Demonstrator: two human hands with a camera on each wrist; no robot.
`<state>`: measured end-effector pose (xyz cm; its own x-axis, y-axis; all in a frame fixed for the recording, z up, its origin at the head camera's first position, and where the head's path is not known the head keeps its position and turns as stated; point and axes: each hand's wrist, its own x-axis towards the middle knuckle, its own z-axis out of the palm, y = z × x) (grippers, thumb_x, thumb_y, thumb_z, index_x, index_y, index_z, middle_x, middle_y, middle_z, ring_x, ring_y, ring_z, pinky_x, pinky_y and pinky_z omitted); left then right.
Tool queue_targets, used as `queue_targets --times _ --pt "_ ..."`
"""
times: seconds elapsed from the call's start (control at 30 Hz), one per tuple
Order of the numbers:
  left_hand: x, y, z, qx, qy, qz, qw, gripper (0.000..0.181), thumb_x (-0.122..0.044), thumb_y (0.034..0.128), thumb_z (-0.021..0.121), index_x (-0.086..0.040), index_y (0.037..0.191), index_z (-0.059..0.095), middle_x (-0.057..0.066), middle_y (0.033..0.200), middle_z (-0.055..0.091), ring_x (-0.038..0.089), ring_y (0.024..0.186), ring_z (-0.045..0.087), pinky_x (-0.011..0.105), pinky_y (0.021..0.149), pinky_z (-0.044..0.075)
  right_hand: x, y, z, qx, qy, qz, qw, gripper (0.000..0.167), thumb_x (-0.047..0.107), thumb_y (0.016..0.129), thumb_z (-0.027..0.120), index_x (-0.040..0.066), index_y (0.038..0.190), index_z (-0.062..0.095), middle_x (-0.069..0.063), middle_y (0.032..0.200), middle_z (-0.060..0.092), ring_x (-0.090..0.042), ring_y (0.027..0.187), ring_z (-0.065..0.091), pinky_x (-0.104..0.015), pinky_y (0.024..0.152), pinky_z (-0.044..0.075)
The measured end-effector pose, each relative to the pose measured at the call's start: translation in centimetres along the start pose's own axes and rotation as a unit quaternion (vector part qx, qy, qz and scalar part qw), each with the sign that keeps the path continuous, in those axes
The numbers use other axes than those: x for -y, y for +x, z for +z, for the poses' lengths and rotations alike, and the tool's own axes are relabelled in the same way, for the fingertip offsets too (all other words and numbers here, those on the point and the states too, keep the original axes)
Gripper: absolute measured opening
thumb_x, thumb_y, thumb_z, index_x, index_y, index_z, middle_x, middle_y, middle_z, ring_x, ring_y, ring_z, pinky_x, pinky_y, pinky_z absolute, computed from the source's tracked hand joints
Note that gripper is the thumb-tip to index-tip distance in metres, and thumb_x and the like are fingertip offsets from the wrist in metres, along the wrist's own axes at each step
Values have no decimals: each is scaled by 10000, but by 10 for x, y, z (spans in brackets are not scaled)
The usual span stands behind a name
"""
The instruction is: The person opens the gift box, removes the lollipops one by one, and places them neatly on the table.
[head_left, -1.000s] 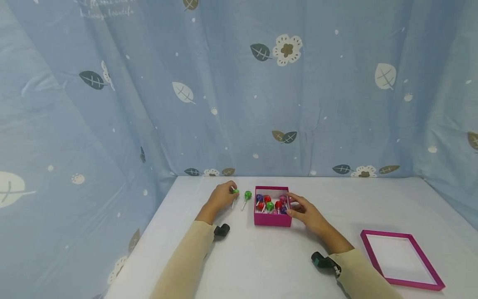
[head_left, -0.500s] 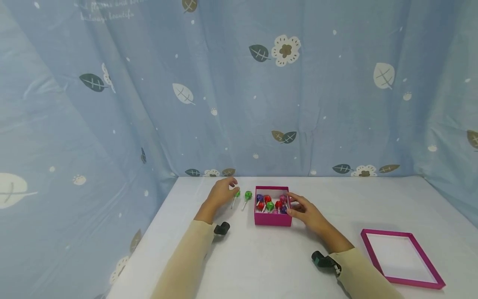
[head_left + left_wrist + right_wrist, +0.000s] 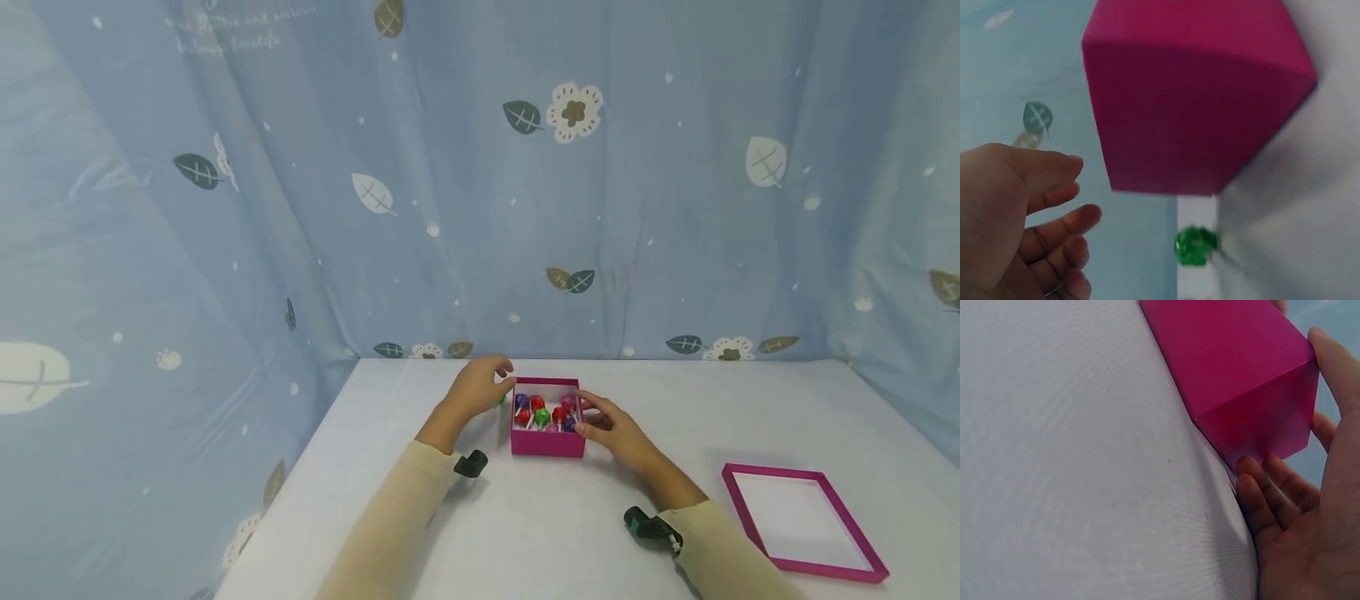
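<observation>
So, writing first: there's faint white script point(image 3: 228, 42) up on the left part of the blue leaf-print curtain point(image 3: 645, 208), but it's too washed out for me to read reliably. The magenta box point(image 3: 547, 445) sits on the white table point(image 3: 555, 533), near the back edge and roughly midway along it. It's open-topped with a white inside, and a bunch of lollipops point(image 3: 542, 416) are piled in it: red, purple, pink, plus a green one. The right hand point(image 3: 621, 432) has its thumb and fingers gripping the box's right end. The left hand point(image 3: 474, 392) is just off the left wall, fingers loosely bent and relaxed, with a green lollipop point(image 3: 1194, 245) on the table right beside the box. Over toward the table's right edge there's a magenta-rimmed lid point(image 3: 828, 569), white inside facing up.
</observation>
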<state>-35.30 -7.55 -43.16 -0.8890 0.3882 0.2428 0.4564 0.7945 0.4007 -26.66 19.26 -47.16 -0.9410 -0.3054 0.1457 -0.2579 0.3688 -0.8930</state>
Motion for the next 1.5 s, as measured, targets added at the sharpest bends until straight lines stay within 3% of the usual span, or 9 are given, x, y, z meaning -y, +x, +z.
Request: queue_targets --times 0.33,0.53,0.7,0.97,1.17,1.3,1.5 --pt "-29 6 14 156 137 215 9996 204 -281 914 690 -148 1069 692 -37 953 665 129 859 613 317 750 509 -12 1 2 -2 -9 -54 10000 602 184 963 620 74 1497 363 -241 1365 438 -377 1124 529 -517 914 455" --pt "-36 10 28 404 406 135 9983 170 -262 926 671 -174 1067 704 -61 947 678 119 871 617 336 792 512 -39 11 6 -158 -15 18 9999 606 209 961 629 137 1504 370 -196 1375 443 -344 1110 546 -508 902 465" --pt "-40 9 35 362 730 217 9964 158 -250 934 652 -173 1058 713 -76 855 672 102 760 602 327 741 511 -46 12 7 -166 15 -12 9999 608 264 950 646 181 1496 392 -171 1369 448 -318 1097 552 -476 884 472" --pt "-45 6 44 336 2034 640 9764 153 -286 936 637 -221 1047 722 -113 883 704 110 817 641 313 765 449 -47 12 8 -180 5 -5 9998 607 274 942 656 199 1489 404 -160 1367 451 -293 1074 559 -443 871 473" --pt "-47 6 51 491 2319 566 9699 147 -300 928 660 -213 1027 725 -93 870 708 113 741 610 294 676 396 -43 11 10 -196 -64 103 9997 609 257 952 645 180 1499 389 -171 1378 444 -310 1086 551 -487 875 476" --pt "-47 9 57 485 2621 588 9620 132 -320 939 646 -227 983 729 -96 821 696 109 682 587 304 649 390 -25 5 9 -122 -27 32 9999 606 209 956 636 114 1497 379 -212 1366 442 -346 1081 548 -484 870 478" --pt "-57 11 53 558 2920 546 9532 119 -285 947 639 -263 1012 736 -86 859 702 151 764 634 362 723 424 -3 -1 4 -127 -49 -38 9999 594 197 954 636 92 1485 392 -220 1345 454 -355 1086 551 -478 881 479"
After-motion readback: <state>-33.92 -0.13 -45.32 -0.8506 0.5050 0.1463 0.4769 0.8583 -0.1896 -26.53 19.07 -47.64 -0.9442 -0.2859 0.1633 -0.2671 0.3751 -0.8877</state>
